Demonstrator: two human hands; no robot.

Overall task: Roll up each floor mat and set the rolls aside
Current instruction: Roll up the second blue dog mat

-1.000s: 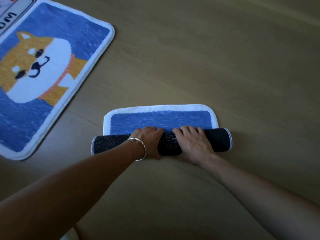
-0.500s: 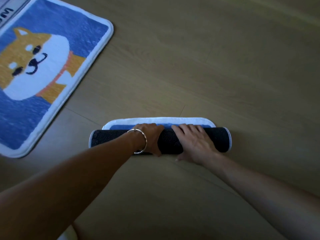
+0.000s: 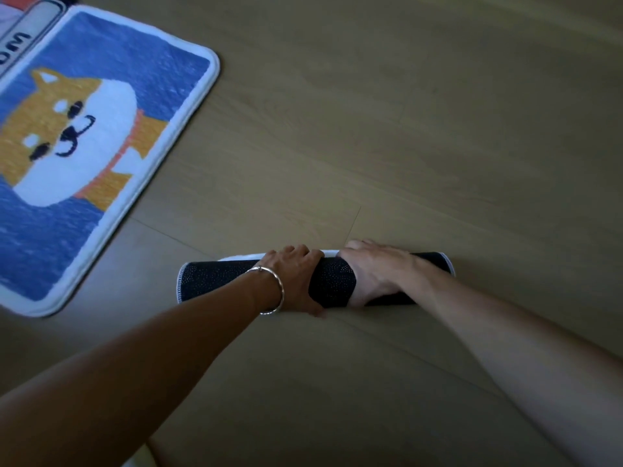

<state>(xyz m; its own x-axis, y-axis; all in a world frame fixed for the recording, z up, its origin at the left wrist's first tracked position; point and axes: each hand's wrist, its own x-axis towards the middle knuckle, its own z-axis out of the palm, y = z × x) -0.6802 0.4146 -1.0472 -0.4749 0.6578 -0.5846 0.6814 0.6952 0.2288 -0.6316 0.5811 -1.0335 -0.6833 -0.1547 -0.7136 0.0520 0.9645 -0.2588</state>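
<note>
A floor mat (image 3: 215, 281) lies rolled into a tight tube on the wooden floor, its black dotted backing facing out. Only a thin white strip of its edge shows along the far side. My left hand (image 3: 293, 281), a bracelet on its wrist, wraps over the middle of the roll with the thumb on the near side. My right hand (image 3: 374, 271) grips the roll just to the right, fingers curled over the far side. A second mat (image 3: 84, 146), blue with an orange and white dog, lies flat at the left.
A third mat (image 3: 17, 38) with dark lettering peeks in at the top left corner, against the dog mat. Bare wooden floor (image 3: 438, 129) stretches beyond and to the right of the roll.
The last flat blue strip of the mat has been rolled in as both hands pushed the roll away from me. Only a white sliver now shows behind it.
</note>
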